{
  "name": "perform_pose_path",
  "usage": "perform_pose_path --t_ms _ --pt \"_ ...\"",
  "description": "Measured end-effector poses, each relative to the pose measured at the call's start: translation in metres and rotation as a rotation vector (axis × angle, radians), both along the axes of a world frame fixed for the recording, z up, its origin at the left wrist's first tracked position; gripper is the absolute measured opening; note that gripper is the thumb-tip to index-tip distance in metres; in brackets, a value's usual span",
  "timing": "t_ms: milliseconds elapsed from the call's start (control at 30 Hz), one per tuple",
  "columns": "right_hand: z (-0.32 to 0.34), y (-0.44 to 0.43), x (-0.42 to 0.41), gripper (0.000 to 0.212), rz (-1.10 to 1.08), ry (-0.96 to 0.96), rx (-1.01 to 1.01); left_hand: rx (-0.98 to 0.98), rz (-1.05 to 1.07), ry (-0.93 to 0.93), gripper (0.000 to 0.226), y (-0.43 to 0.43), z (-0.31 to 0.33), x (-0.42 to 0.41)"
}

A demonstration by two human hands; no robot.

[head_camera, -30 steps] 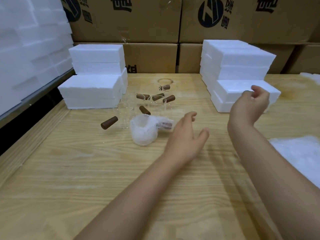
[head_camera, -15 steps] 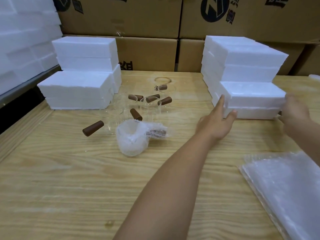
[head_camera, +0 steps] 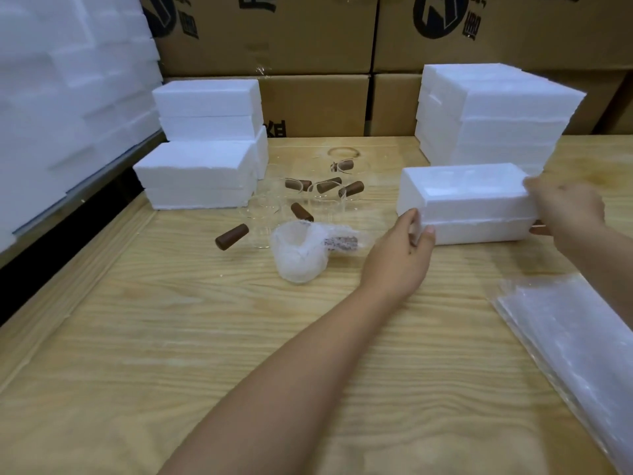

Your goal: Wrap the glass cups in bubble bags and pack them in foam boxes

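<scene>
A white foam box point(head_camera: 466, 204) is held between both hands just in front of the right foam stack point(head_camera: 493, 114). My left hand point(head_camera: 400, 255) grips its near left corner, thumb and fingers on the seam. My right hand point(head_camera: 565, 214) grips its right end. A glass cup wrapped in a bubble bag point(head_camera: 301, 250) lies on the wooden table point(head_camera: 171, 337) left of my left hand. Several bare glass cups with brown wooden handles point(head_camera: 298, 197) stand behind it. A pile of flat bubble bags point(head_camera: 575, 344) lies at the right.
Another stack of foam boxes point(head_camera: 205, 145) stands at the back left. Cardboard cartons point(head_camera: 274, 36) line the back wall. White foam slabs point(head_camera: 61, 80) lean at the far left, beyond a dark gap at the table's left edge.
Both hands reached to the right foam stack and took hold of the front foam box. It now sits forward and left of the stack, between the hands.
</scene>
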State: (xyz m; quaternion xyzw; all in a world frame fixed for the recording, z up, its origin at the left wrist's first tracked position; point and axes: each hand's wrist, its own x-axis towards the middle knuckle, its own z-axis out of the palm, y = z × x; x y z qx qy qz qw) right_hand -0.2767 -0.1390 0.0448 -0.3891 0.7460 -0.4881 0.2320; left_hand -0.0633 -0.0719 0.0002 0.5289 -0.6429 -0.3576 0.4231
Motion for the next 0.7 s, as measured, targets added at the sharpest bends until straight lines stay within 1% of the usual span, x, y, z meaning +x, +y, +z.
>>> perform_pose_path --t_ms 67,133,200,300,367,433,533,633,667,700 --pt "0.007 0.01 0.009 0.028 0.053 -0.013 0.032 -0.016 0.028 0.0 0.044 0.017 0.0 0.014" --pt "0.012 0.019 0.018 0.036 0.095 -0.023 0.076 -0.018 0.065 0.018 0.043 0.029 -0.001 0.026" --pt "0.015 0.029 0.029 0.034 0.125 -0.006 0.101 -0.018 0.098 0.016 0.044 0.037 -0.002 0.037" --pt "0.016 0.046 0.046 0.023 0.097 0.128 0.106 -0.001 0.103 0.01 0.045 0.042 -0.002 0.048" --pt "0.012 0.056 0.055 0.03 0.037 0.27 0.072 0.014 0.095 0.041 0.045 0.043 -0.002 0.052" --pt "0.006 0.064 0.065 0.039 -0.01 0.333 -0.004 0.014 0.103 0.058 0.044 0.043 -0.002 0.055" --pt "-0.002 0.075 0.078 0.044 -0.088 0.345 -0.145 -0.022 0.159 0.144 0.042 0.045 -0.005 0.058" --pt "-0.006 0.086 0.086 0.04 -0.126 0.302 -0.346 -0.193 0.26 0.216 0.05 0.055 -0.002 0.06" --pt "-0.006 0.09 0.086 0.039 -0.113 0.251 -0.421 -0.267 0.287 0.238 0.05 0.058 0.0 0.062" --pt "-0.005 0.094 0.086 0.038 -0.082 0.182 -0.494 -0.335 0.309 0.272 0.045 0.061 0.004 0.064"
